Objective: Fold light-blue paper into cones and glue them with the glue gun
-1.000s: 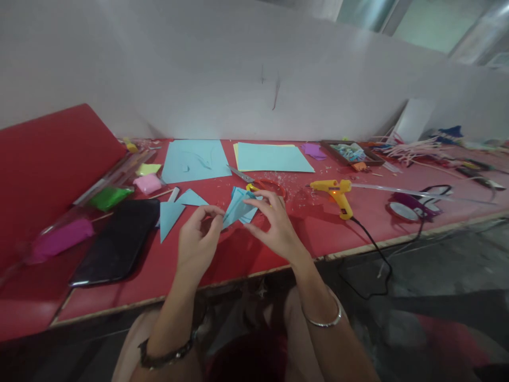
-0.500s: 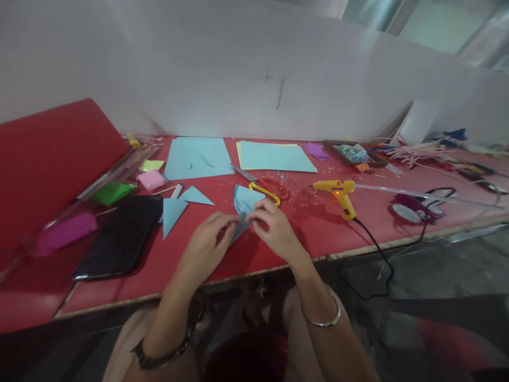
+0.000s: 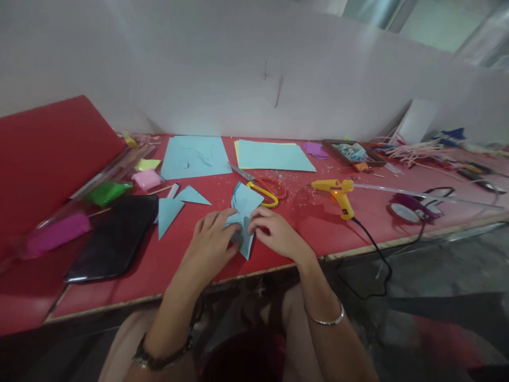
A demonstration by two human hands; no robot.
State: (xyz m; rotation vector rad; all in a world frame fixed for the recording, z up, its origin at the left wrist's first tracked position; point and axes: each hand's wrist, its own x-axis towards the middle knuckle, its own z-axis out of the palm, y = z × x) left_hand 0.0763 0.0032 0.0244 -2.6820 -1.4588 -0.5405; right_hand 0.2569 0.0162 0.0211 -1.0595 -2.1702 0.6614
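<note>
A folded piece of light blue paper (image 3: 248,198) with darker blue curved lines along its left edge lies between my hands, its lower point towards the table edge. My left hand (image 3: 212,241) grips its left side, the thumb and curled fingers meeting at the paper. With bent fingertips, my right hand (image 3: 275,232) pinches the right edge. Just beyond the paper rest scissors (image 3: 262,193) with yellow and red handles. Two light blue paper triangles (image 3: 170,213) lie left of my left hand, close to a white stick-like piece.
A yellow glue gun (image 3: 338,193) with a lit orange light lies at right, its black cable over the table edge. Blue sheets (image 3: 274,156) lie at the back. A black tablet-like slab (image 3: 115,239) and coloured clay packets (image 3: 107,193) are at left; a small tray (image 3: 374,159) is back right.
The folded paper's lower part now shows more openly between my hands, pointing towards me. My hands have moved slightly apart, the left fingers lying further over the paper. The view has shifted slightly.
</note>
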